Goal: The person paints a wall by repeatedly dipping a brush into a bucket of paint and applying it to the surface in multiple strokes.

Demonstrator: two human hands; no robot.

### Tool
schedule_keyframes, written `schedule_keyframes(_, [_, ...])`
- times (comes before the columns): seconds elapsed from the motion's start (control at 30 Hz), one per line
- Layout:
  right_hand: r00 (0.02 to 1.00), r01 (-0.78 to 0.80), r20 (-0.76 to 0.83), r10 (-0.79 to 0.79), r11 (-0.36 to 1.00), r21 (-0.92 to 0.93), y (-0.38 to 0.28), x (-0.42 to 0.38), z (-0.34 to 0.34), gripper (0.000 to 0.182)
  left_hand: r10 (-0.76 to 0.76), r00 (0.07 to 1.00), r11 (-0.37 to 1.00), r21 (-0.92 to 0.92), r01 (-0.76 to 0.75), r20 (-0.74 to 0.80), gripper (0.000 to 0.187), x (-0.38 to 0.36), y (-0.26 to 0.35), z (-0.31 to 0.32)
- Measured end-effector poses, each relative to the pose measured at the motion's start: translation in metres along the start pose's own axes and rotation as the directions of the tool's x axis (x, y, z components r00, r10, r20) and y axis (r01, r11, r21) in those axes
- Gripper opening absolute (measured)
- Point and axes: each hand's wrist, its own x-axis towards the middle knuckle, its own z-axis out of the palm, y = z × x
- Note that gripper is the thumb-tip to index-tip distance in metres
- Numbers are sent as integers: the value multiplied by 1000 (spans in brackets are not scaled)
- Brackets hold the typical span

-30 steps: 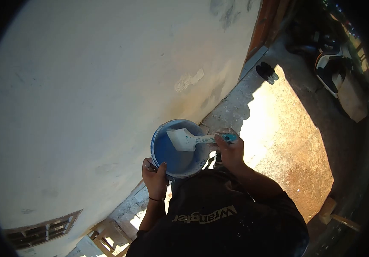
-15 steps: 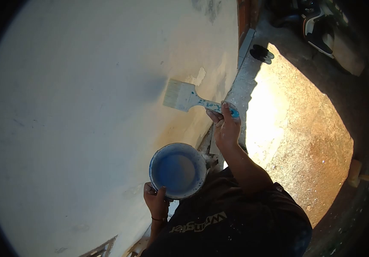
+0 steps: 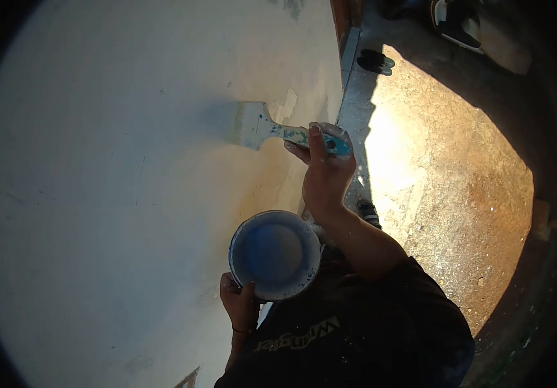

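Held in my right hand [image 3: 327, 168] is a wide paintbrush [image 3: 252, 126] with a white, blue-spattered handle. Its bristles point left and lie at the pale wall [image 3: 97, 194]; whether they are pressed on it all along is hard to tell. My left hand [image 3: 240, 302] grips the lower left rim of a round bucket [image 3: 313, 262], thumb over the edge, fingers under it. Bluish-white contents [image 3: 269, 252] show inside the bucket, which is close to my dark shirt.
Right of the wall runs a grey ledge [image 3: 356, 103], with a pair of dark shoes or slippers [image 3: 375, 62] on it. Bright sunlight falls on the rough ground [image 3: 447, 194]. A black-and-white object [image 3: 456, 29] stands in shade at the top right.
My right hand and the brush have moved up and left, and the bristles now look bent or foreshortened at the wall. The view has shifted slightly; my left hand still holds the bucket.
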Motion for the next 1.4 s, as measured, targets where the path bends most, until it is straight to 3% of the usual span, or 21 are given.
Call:
schedule_keyframes(0.13, [997,71,4,-71,994,89,-8,12,-5,18,20,1000,999,-27,-19,21,18,1,-1,-3])
schedule_keyframes(0.23, [998,0,-63,13,979,205,4,16,-16,17,6,999,999,-31,-5,43,18,0,-4,-4])
schedule_keyframes(0.3, [992,-85,-84,98,986,145,16,19,-24,16,15,999,1000,-23,-14,48,18,1,-7,-3])
schedule_keyframes(0.43, [993,6,-119,-4,1000,21,15,16,-27,16,38,999,998,-56,-37,21,17,1,-8,-2])
schedule_keyframes(0.5, [998,16,-57,-20,998,-64,9,13,-22,16,41,999,997,-67,-40,19,17,-2,-8,0])
schedule_keyframes(0.6, [999,29,36,-27,997,-77,1,11,4,18,51,998,998,-46,-50,25,16,-3,-9,2])
schedule_keyframes(0.73, [999,43,-3,-43,999,-8,-4,23,0,18,49,999,997,-53,-49,13,16,-1,-10,5])
schedule_keyframes(0.8, [999,19,-36,-17,998,63,11,33,-18,16,48,999,996,-72,-48,-1,16,-1,-10,7])
schedule_keyframes(0.87, [988,-147,-20,153,974,171,18,40,-31,15,29,999,999,-33,-29,-21,17,-3,-5,11])
schedule_keyframes(1.0, [986,-163,-2,166,972,170,46,50,-59,15,28,999,999,-26,-29,-27,18,-4,-6,11])
schedule_keyframes(1.13, [971,-238,87,223,939,249,44,62,-74,12,18,997,1000,-10,-19,-74,18,-6,-8,18])
schedule_keyframes(1.23, [935,-300,257,244,931,209,40,77,-79,10,9,994,1000,10,-8,-113,18,-18,-11,29])
schedule_keyframes(1.3, [936,-176,320,148,983,60,47,92,-78,10,-4,991,999,41,10,-130,17,-24,-11,35])
schedule_keyframes(1.4, [931,-120,359,74,987,107,50,106,-86,10,29,985,999,36,-23,-172,17,-31,-15,43])
